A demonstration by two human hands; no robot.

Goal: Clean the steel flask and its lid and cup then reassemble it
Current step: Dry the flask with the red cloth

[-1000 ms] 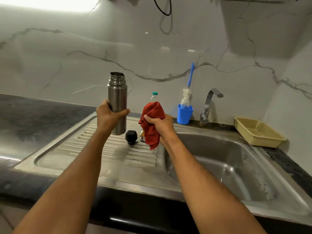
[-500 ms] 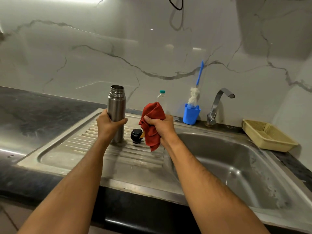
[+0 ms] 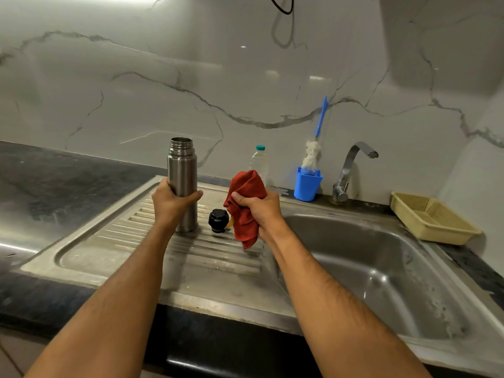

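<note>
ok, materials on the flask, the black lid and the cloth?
Flask: brushed steel by its dull grey sheen and threaded neck. Black lid: probably plastic, glossy with moulded ridges. Red cloth: soft woven fabric, bunched and drooping from the right hand.

We see the flask [image 3: 182,184] standing on the drainboard [image 3: 131,236], lid [image 3: 218,220] just right of it, basin [image 3: 381,268] at the right end.
</note>
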